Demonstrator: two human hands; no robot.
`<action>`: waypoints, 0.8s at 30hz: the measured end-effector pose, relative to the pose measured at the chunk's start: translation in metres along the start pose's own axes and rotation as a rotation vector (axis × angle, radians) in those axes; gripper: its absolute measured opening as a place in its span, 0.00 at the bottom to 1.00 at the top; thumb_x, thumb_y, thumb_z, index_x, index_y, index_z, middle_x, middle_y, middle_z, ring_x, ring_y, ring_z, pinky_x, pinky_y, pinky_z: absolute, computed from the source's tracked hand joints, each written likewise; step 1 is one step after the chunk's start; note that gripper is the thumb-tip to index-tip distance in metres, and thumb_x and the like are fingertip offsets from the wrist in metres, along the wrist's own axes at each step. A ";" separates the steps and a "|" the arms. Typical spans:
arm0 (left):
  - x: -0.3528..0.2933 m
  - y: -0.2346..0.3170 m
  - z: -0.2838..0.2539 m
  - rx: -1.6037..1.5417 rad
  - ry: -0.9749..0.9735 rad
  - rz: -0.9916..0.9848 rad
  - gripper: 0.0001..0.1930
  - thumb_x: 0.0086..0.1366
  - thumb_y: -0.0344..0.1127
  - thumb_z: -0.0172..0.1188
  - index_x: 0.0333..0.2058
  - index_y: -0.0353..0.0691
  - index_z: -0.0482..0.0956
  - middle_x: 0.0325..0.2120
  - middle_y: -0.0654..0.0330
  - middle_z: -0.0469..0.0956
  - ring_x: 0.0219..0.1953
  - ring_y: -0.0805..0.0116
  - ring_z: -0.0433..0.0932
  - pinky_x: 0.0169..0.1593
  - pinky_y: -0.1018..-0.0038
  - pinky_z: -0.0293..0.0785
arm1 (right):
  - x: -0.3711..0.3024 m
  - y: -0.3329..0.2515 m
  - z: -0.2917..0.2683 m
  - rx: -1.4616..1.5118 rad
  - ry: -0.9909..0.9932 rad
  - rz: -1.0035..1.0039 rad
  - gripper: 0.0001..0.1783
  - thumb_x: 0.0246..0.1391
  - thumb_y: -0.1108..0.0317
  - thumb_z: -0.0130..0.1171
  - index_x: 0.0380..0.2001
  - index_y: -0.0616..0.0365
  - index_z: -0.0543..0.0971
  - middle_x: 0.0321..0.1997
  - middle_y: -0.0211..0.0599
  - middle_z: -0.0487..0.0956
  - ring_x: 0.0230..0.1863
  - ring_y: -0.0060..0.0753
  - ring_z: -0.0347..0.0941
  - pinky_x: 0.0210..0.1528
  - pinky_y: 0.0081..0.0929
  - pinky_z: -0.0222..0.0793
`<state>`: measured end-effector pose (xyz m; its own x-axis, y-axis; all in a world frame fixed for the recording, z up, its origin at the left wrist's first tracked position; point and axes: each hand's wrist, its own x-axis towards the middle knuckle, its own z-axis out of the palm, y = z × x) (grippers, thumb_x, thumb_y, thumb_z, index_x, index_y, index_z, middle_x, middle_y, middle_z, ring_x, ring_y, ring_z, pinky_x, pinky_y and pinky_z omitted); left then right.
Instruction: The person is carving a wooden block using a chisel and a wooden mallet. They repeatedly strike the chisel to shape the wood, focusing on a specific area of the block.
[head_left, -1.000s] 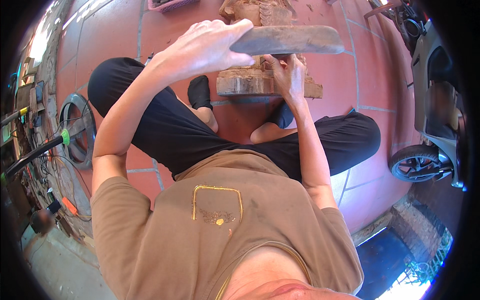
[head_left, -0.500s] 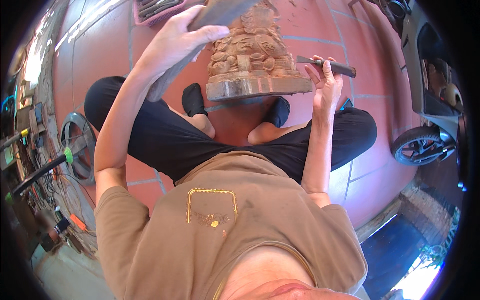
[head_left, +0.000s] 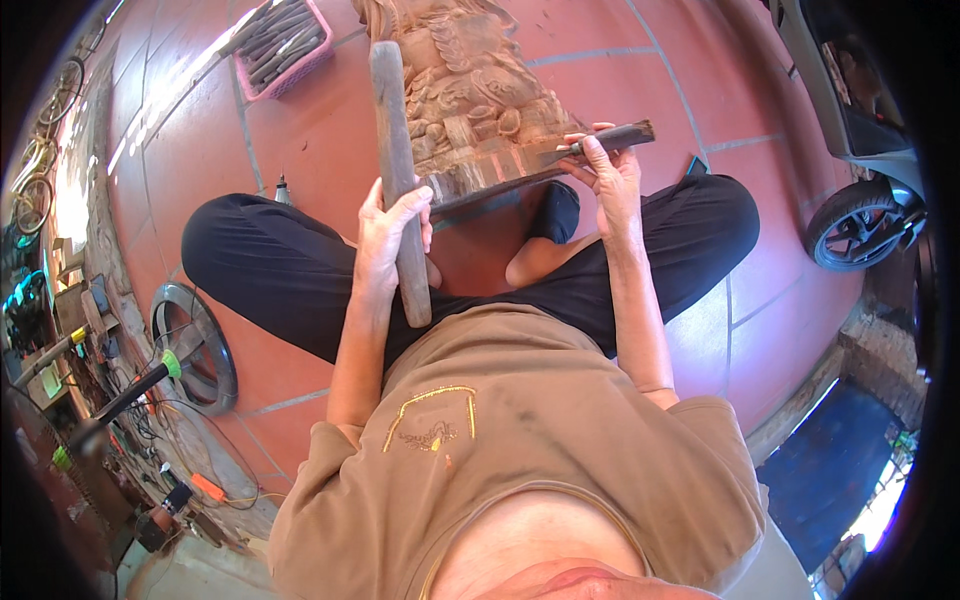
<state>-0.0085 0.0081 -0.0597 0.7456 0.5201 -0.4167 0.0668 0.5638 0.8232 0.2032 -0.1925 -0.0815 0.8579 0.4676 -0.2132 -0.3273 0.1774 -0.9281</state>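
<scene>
A wooden carving [head_left: 475, 95] with figures in deep relief stands on the floor between my legs, its flat base facing me. My left hand [head_left: 392, 230] is closed round a long wooden club [head_left: 392, 120], which points away from me along the carving's left side. In my right hand [head_left: 612, 180] is a wood chisel [head_left: 620, 137], its dark wooden handle pointing right and its blade toward the right end of the base. Whether the blade tip touches the wood I cannot tell. The fingers pinch the chisel near where handle and blade meet.
A pink basket [head_left: 328, 50] full of chisels stands at the far left. Beyond my left knee a small pointed bottle [head_left: 283, 190] stands on red tiles. A grey wheel rim [head_left: 195, 350] and cables lie at left; a motorbike wheel [head_left: 862, 222] is at right.
My left hand has come down and inward, bringing the club from a raised slant to nearly straight. The right hand has brought the chisel left to the base. The carving looks tilted in view.
</scene>
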 end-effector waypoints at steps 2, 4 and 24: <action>-0.001 -0.009 -0.001 0.027 0.018 -0.031 0.15 0.64 0.35 0.67 0.44 0.39 0.72 0.22 0.62 0.75 0.15 0.74 0.73 0.18 0.78 0.70 | -0.003 0.002 0.006 0.006 0.015 -0.001 0.17 0.66 0.68 0.57 0.54 0.58 0.68 0.46 0.48 0.81 0.47 0.39 0.82 0.47 0.36 0.84; 0.002 -0.011 0.000 0.093 0.035 -0.048 0.16 0.65 0.35 0.66 0.47 0.39 0.72 0.22 0.62 0.75 0.16 0.74 0.73 0.18 0.79 0.70 | -0.004 0.006 0.009 0.010 0.027 -0.010 0.17 0.66 0.68 0.58 0.54 0.58 0.68 0.47 0.48 0.81 0.47 0.39 0.81 0.48 0.35 0.84; 0.008 -0.010 0.015 0.229 0.054 -0.016 0.13 0.63 0.33 0.68 0.39 0.39 0.72 0.19 0.65 0.73 0.15 0.77 0.71 0.19 0.80 0.69 | -0.001 0.020 0.011 -0.014 -0.015 -0.020 0.17 0.66 0.68 0.58 0.54 0.58 0.68 0.44 0.45 0.82 0.47 0.35 0.81 0.48 0.32 0.82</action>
<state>0.0070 -0.0032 -0.0656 0.7068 0.5493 -0.4458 0.2323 0.4150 0.8797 0.1919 -0.1798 -0.0966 0.8580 0.4773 -0.1900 -0.3045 0.1747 -0.9363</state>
